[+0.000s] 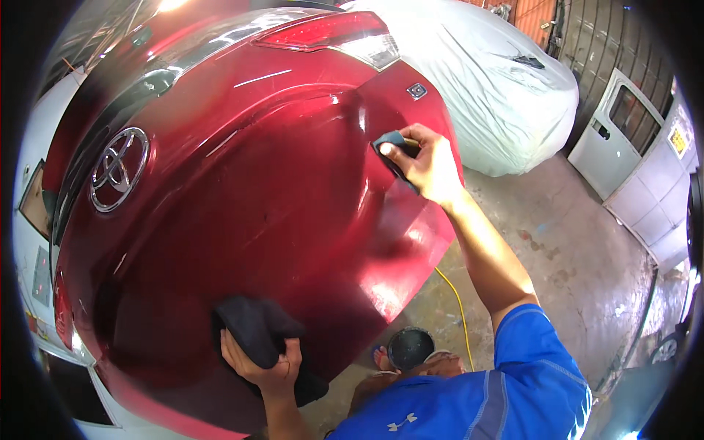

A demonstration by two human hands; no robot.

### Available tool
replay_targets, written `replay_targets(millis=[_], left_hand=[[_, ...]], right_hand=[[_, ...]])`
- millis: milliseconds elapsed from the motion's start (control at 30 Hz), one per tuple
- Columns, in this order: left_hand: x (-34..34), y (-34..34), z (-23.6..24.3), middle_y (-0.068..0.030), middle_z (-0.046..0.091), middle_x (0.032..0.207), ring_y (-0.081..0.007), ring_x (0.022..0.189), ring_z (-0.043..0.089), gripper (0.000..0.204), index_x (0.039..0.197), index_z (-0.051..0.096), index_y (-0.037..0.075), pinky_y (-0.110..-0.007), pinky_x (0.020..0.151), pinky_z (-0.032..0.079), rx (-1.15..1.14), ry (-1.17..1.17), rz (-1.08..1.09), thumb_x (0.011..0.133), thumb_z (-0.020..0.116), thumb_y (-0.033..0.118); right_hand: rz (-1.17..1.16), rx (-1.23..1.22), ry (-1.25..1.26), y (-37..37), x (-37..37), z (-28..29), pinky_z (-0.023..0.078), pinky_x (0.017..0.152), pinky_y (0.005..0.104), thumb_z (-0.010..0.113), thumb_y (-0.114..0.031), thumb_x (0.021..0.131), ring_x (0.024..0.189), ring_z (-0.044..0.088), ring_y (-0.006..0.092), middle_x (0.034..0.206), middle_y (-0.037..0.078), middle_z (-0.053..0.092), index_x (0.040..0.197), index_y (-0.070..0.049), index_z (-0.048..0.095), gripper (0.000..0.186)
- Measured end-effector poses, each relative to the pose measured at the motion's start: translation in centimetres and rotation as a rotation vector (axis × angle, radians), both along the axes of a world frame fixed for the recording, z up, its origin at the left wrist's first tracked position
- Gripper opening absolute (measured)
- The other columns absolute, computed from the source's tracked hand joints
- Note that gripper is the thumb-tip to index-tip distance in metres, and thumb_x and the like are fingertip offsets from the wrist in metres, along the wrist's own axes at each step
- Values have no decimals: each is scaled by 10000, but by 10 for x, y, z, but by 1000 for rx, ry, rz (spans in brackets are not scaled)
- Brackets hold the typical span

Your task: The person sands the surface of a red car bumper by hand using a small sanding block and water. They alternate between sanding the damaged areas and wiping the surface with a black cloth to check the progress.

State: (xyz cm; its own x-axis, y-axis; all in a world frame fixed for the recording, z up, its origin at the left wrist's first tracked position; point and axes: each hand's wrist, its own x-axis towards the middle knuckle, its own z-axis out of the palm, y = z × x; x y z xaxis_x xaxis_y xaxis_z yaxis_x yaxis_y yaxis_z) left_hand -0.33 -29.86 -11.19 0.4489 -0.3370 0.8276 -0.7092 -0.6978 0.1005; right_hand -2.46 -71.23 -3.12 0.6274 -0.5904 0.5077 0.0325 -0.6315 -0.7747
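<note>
A glossy red car's rear panel (293,198) fills the middle of the head view. Toward its right edge, my right hand (431,163) is closed on a dark grey sheet (393,139), folded like sandpaper, and presses it to the paint. A bit of yellow shows under the fingers. My left hand (268,370) grips a bunched black cloth (257,326) low on the panel. Part of the cloth hangs below that hand, and the fingertips under it are hidden.
A round chrome emblem (119,169) and a red tail light (330,35) are on the car. A dark bucket (411,347) stands by my feet, near a yellow cord (462,312). Behind are a covered vehicle (491,88) and a loose white door (616,136).
</note>
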Motion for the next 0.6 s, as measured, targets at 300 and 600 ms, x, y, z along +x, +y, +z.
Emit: replay_targets(millis=[300,600], left_hand=[[2,5,-14,-277,626,1405,-507,1271,595,751,1416,595,-56,-594,1099,453,17,-14,-30,841,811,376],[0,9,-19,-279,621,1410,-493,1275,600,707,1377,626,-42,-604,1093,465,-24,19,18,865,788,419]], right_hand=[[-42,-163,48,-81,62,39,583,798,405,867,-349,847,838,770,250,915,194,798,1024,24,782,421],[25,-155,87,-76,68,57,582,790,399,865,-385,868,832,763,229,908,172,800,1018,-3,802,415]])
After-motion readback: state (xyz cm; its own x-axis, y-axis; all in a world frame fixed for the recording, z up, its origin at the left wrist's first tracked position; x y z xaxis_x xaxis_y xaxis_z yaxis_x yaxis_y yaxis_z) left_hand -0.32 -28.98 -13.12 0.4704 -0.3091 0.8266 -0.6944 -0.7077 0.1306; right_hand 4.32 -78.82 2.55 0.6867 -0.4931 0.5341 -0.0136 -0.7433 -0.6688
